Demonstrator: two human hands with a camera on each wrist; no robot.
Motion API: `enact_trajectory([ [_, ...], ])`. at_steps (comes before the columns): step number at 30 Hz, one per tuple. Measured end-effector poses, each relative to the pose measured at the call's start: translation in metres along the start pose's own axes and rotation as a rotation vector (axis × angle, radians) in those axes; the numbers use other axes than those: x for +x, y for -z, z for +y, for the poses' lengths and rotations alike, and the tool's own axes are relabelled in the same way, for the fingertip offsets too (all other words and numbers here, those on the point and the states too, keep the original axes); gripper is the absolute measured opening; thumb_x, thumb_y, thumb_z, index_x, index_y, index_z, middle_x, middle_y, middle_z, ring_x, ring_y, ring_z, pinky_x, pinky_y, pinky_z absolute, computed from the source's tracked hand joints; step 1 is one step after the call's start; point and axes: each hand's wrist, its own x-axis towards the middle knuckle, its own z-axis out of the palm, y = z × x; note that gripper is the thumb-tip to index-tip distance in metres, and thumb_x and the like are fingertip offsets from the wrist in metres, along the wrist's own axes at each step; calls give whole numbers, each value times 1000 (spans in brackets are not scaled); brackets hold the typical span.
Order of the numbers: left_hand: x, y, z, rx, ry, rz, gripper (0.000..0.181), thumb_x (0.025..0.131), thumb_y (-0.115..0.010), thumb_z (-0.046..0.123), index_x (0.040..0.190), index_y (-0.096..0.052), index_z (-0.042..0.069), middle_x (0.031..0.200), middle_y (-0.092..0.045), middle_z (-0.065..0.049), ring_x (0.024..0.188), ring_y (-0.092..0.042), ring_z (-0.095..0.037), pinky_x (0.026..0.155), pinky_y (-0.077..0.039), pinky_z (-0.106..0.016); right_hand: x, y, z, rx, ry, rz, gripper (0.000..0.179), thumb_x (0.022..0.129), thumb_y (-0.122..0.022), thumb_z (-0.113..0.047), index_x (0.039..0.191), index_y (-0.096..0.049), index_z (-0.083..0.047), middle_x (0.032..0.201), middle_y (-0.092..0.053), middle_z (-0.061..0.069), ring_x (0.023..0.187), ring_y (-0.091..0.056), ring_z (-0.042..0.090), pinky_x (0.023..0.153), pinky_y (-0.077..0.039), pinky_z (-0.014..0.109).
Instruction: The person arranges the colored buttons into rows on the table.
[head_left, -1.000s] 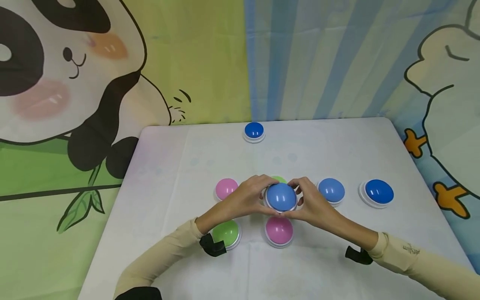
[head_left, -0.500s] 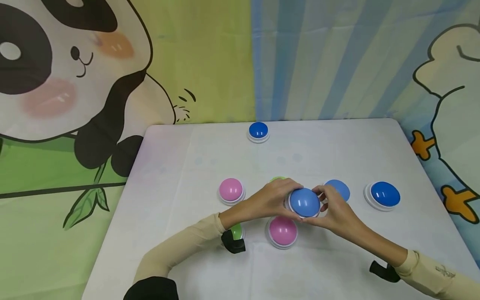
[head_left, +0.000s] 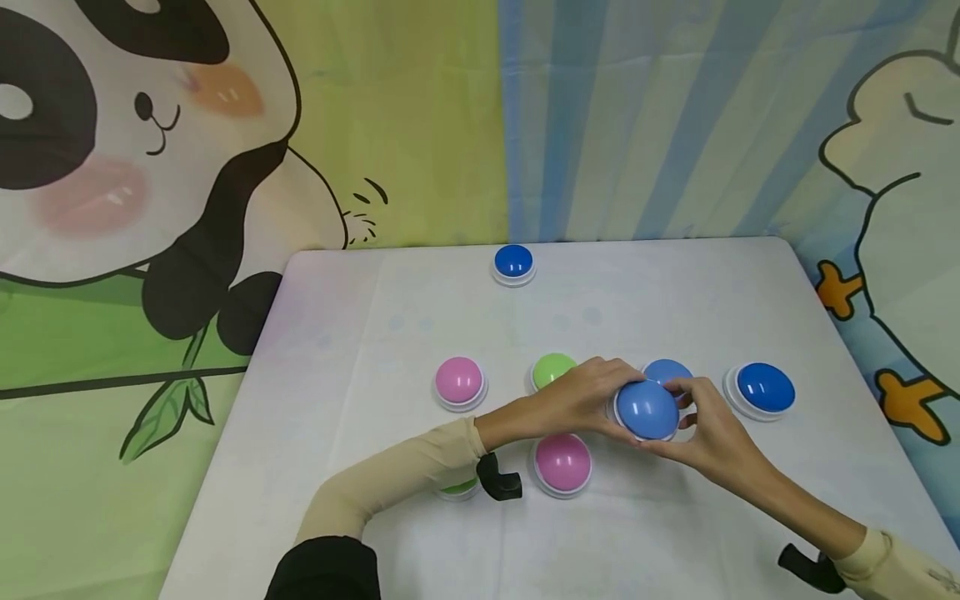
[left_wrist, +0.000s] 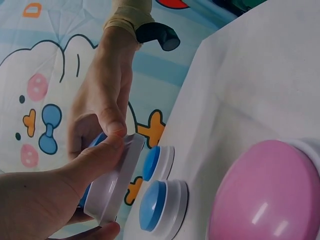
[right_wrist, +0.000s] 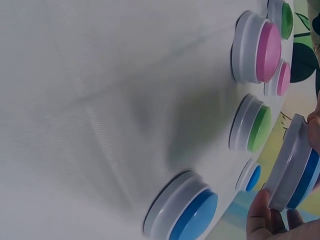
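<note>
Both hands hold one blue dome push button (head_left: 647,410) with a white round base, raised over the table. My left hand (head_left: 581,398) grips its left side, and my right hand (head_left: 712,429) grips its right side. In the left wrist view, the white base (left_wrist: 116,182) shows edge-on, with the thumbs meeting at its near rim. The right wrist view shows the underside (right_wrist: 290,162) clear of the tabletop. Just behind the held button stands another blue button (head_left: 666,371), partly covered by it. A pink button (head_left: 563,463) sits below the left forearm.
On the white table (head_left: 420,317) stand more dome buttons: a pink one (head_left: 459,381), a green one (head_left: 552,369), a dark blue one (head_left: 513,262) at the back and another dark blue one (head_left: 765,388) at the right. The left sleeve mostly hides a second green button (head_left: 459,490).
Both hands have carried the blue button to the right, from in front of the middle green button to in front of the standing blue one. The green button behind is more exposed.
</note>
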Motion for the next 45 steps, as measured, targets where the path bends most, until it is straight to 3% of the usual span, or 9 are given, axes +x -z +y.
enact_trajectory([
  [9, 6, -3, 8, 12, 12, -37, 84, 75, -77, 55, 140, -46, 12, 136, -56, 1, 122, -51, -9, 103, -39, -13, -6, 6, 4, -17, -22, 10, 87, 55, -95, -19, 122, -46, 7, 114, -51, 20, 92, -53, 26, 66, -53, 15],
  [17, 10, -7, 17, 26, 6, -27, 85, 73, -78, 55, 139, -47, 12, 133, -57, 0, 119, -52, -11, 100, -42, -14, -13, 10, 3, -34, -31, 24, 90, 52, -96, -20, 123, -47, 7, 115, -53, 20, 91, -53, 26, 65, -52, 13],
  [31, 8, -17, 49, 58, -41, -68, 86, 70, -78, 60, 134, -47, 12, 130, -54, 2, 120, -50, -7, 107, -37, -13, -48, 20, -4, -86, -62, 15, 91, 45, -98, -20, 117, -48, 5, 110, -53, 16, 91, -53, 26, 61, -52, 15],
  [38, 10, -26, 58, 82, -19, -100, 84, 72, -76, 62, 135, -46, 14, 130, -53, 4, 120, -48, -6, 106, -38, -12, -61, 20, -1, -79, -122, -29, 91, 48, -97, -22, 118, -47, 7, 110, -52, 19, 92, -53, 29, 61, -56, 28],
  [45, 22, -38, 66, 154, -2, -123, 83, 74, -72, 65, 135, -47, 15, 127, -53, 6, 116, -48, -4, 103, -40, -11, -67, 23, 10, -109, -142, -13, 90, 49, -97, -19, 118, -46, 7, 112, -52, 21, 91, -54, 30, 65, -59, 41],
])
